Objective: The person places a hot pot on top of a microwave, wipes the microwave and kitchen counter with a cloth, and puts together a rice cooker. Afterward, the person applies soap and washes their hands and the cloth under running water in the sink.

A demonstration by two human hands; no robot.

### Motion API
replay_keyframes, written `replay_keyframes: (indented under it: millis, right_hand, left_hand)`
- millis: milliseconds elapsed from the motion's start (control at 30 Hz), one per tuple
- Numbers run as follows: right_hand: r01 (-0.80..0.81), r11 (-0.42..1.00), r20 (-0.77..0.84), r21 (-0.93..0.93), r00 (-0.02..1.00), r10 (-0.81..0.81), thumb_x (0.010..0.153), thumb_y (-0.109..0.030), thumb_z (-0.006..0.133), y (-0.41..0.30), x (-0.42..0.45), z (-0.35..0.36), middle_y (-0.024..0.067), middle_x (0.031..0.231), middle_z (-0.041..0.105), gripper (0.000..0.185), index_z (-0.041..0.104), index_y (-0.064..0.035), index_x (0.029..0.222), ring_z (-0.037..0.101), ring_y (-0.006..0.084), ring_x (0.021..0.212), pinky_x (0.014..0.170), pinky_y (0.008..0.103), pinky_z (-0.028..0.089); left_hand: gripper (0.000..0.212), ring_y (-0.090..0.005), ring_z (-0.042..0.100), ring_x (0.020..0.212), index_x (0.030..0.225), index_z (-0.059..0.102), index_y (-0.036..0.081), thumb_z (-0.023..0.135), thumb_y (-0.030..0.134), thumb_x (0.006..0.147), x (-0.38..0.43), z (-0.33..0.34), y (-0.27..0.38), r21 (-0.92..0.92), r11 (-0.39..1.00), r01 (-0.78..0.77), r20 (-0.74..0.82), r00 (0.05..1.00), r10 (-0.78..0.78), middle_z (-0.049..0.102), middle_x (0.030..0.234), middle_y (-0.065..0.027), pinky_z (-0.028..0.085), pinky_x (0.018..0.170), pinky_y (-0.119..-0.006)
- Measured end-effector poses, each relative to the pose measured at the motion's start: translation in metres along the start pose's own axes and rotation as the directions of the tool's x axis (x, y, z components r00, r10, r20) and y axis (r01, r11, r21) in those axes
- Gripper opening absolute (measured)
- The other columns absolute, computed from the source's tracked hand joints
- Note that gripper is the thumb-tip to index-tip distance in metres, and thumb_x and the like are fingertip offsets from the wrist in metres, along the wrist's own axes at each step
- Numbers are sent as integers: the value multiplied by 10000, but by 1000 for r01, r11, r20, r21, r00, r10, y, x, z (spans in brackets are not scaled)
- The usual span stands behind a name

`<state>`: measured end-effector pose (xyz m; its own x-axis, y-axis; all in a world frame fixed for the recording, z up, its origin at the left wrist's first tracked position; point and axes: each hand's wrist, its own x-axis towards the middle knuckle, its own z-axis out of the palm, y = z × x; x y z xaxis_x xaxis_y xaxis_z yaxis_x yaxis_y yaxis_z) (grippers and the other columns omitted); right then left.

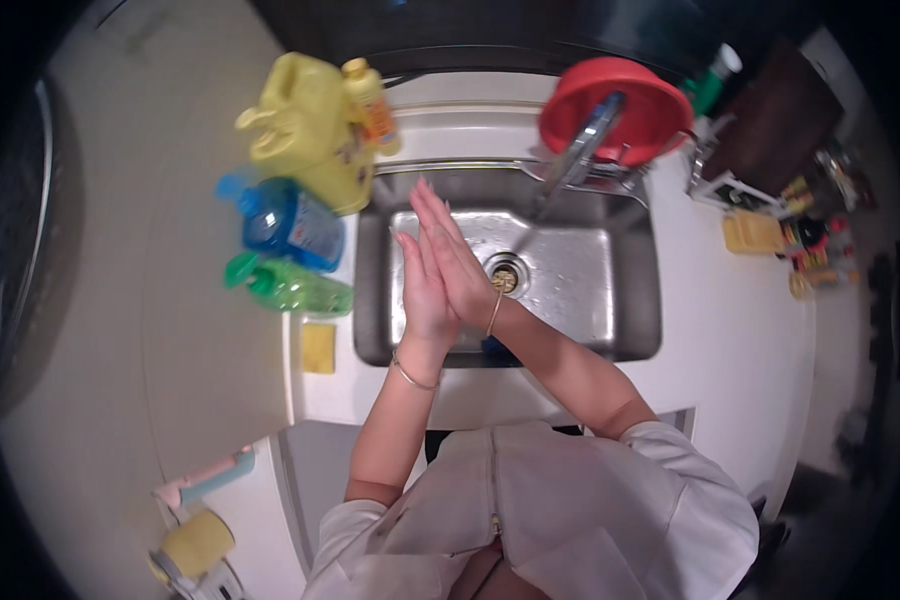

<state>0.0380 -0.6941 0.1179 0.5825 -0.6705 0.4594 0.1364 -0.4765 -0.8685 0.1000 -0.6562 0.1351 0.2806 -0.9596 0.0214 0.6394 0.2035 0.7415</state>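
My left hand [425,292] and my right hand [461,274] are pressed palm to palm over the left part of a stainless steel sink [637,300]. Their fingers are stretched out flat and point away from me, and no object shows between them. The inner palms are hidden by the contact. A thin bracelet [412,379] circles my left wrist, and another bracelet [495,311] hangs on the right one. Just right of my right hand, the sink drain [505,277] holds small pale bits. The chrome faucet [589,135] reaches over the basin; whether water runs is unclear.
Left of the sink stand a yellow jug [307,135], a yellow bottle [373,105], a blue pump bottle [292,225] and a green pump bottle [292,285]. A yellow sponge [319,349] lies nearer me. Behind the faucet is a red basin [645,82]; jars [754,231] stand right.
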Motion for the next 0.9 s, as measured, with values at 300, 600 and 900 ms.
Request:
replay_keyframes:
  millis: [300, 600, 900]
  right_hand:
    - [-123, 720, 26, -683, 981, 191, 785, -263, 519, 36, -62, -66, 216, 1346, 349, 414, 553, -24, 1121, 418, 381, 1178, 1004, 480, 290]
    - [-193, 707, -125, -681, 981, 148, 854, -82, 366, 55, -101, -65, 246, 1354, 299, 430, 362, 76, 1254, 255, 350, 1290, 1053, 412, 238]
    - [-496, 818, -392, 292, 718, 575, 919, -204, 359, 80, -137, -40, 115, 1374, 318, 428, 363, -3, 1296, 358, 210, 1242, 1000, 349, 332]
  left_hand:
    - [691, -263, 278, 1289, 1354, 255, 55, 255, 565, 888, -28, 7, -92, -374, 729, 573, 267, 819, -507, 258, 1415, -130, 197, 1062, -434]
    - [682, -222, 207, 1322, 1387, 169, 35, 243, 525, 919, -27, 15, -117, -356, 836, 418, 155, 908, -389, 201, 1439, -117, 159, 1082, -334]
    - [386, -209, 415, 1132, 1180, 451, 8, 423, 285, 913, -35, 29, -114, 528, 840, 128, 233, 929, -289, 453, 1204, -138, 297, 977, -317]
